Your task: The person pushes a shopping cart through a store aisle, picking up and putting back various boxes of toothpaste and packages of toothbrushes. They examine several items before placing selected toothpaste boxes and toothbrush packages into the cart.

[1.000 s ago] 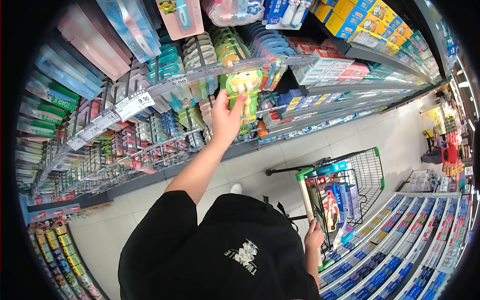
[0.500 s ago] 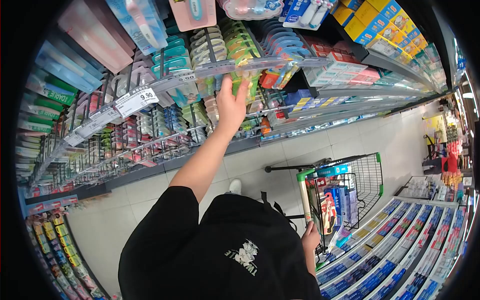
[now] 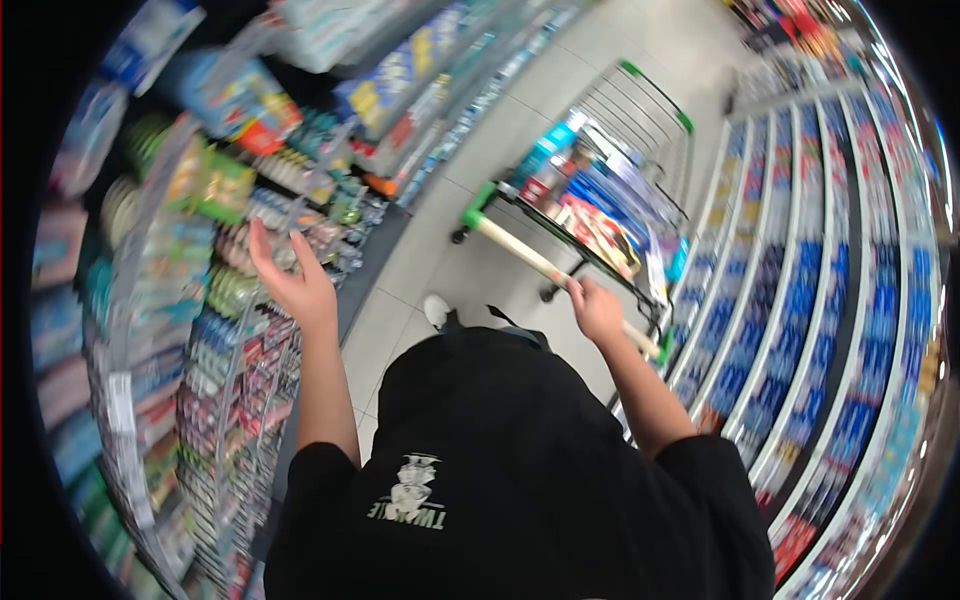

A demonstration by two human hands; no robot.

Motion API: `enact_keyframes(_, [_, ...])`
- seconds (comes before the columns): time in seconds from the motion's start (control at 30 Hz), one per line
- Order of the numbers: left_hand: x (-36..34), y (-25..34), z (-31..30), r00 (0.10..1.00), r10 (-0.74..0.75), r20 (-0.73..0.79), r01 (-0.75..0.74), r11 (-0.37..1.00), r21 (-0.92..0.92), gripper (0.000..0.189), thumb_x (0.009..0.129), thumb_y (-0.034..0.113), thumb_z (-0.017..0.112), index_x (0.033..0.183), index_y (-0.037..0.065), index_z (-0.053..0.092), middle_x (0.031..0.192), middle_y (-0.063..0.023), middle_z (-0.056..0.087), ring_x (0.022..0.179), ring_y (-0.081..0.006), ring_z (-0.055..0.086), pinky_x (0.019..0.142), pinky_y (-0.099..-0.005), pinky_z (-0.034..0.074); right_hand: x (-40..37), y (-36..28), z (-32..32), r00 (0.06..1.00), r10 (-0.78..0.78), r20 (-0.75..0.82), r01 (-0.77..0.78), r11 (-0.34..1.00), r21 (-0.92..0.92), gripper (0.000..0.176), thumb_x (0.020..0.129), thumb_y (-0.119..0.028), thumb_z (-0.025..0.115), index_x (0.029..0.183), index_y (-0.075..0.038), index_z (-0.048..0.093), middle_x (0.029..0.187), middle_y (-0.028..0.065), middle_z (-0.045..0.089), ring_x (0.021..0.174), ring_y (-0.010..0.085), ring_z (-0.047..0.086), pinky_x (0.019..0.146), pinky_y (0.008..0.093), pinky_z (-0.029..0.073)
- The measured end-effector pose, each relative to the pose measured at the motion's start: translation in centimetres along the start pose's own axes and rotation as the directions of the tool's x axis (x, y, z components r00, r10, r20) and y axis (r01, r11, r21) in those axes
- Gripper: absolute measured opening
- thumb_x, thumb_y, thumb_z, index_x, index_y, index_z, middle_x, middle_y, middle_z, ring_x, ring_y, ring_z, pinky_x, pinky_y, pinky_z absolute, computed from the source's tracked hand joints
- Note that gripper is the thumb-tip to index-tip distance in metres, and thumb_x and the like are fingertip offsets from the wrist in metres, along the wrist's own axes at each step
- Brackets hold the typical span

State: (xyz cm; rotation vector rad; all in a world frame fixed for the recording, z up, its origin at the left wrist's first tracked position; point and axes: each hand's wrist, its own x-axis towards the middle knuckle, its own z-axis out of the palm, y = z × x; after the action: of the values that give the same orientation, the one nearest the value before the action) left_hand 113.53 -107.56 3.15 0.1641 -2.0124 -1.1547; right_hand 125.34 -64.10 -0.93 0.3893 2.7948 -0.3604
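My left hand (image 3: 295, 280) is raised in front of the left shelf rack, its thumb and fingers apart and nothing in it. Closest to it hang packs of small goods, among them a green-yellow pack (image 3: 222, 188), blurred by motion. My right hand (image 3: 597, 308) is wrapped round the pale handle bar (image 3: 530, 252) of a shopping cart. Inside the wire cart (image 3: 640, 100) lie a turquoise box (image 3: 543, 155), blue packages (image 3: 605, 203) and a red-and-white package (image 3: 597, 230).
Hanging racks (image 3: 225, 350) with price tags line the left side. On the right stand tiered shelves (image 3: 815, 300) of mostly blue boxes. A tiled floor (image 3: 400, 290) runs between them, under the cart. One light shoe (image 3: 436, 310) shows below me.
My left hand has come away from the green-yellow pack on the rack. The view has swung right, bringing the cart nearer the middle. My right hand stays on the handle.
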Motion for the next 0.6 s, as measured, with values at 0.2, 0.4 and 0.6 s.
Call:
enact_keyframes(0.2, [-8.2,3.3,5.5,0.753,0.167,0.637,-0.116,0.986,-0.122,0.044,0.099,0.016,0.07,0.139,-0.001,0.058,0.14,-0.0182,0.062,0.139,-0.0348,0.053,0.118,-0.0469,0.039,-0.7,0.3,0.7,0.997,-0.047,-0.062,0.049,0.998,0.027,0.054,0.106,-0.056,0.047,0.093,-0.005,0.06,0.081,0.0198,0.071,0.082,0.0424,0.069,0.076,0.0556,0.053])
enact_keyframes(0.4, [-12.2,8.1,12.4,0.252,0.464,0.849,-0.53,0.8,-0.28,0.044,0.099,0.041,0.067,0.122,0.003,0.067,0.125,-0.0186,0.069,0.124,-0.0358,0.062,0.108,-0.0481,0.045,-2.9,-0.1,0.6,0.988,-0.117,-0.105,0.127,0.987,0.094,0.05,0.107,-0.053,0.047,0.095,-0.005,0.058,0.093,0.0172,0.072,0.093,0.0402,0.069,0.083,0.053,0.051])
enact_keyframes(0.6, [-13.3,12.7,14.1,-0.096,-0.064,0.993,-0.572,0.82,-0.003,0.074,0.1,0.068,0.049,0.08,0.002,0.078,0.088,-0.0213,0.076,0.088,-0.0414,0.073,0.08,-0.0532,0.054,-6.0,1.4,2.9,0.957,-0.105,-0.269,0.224,0.856,0.465,0.031,0.103,-0.036,0.061,0.103,-0.006,0.068,0.094,0.0139,0.07,0.095,0.0365,0.067,0.089,0.048,0.052])
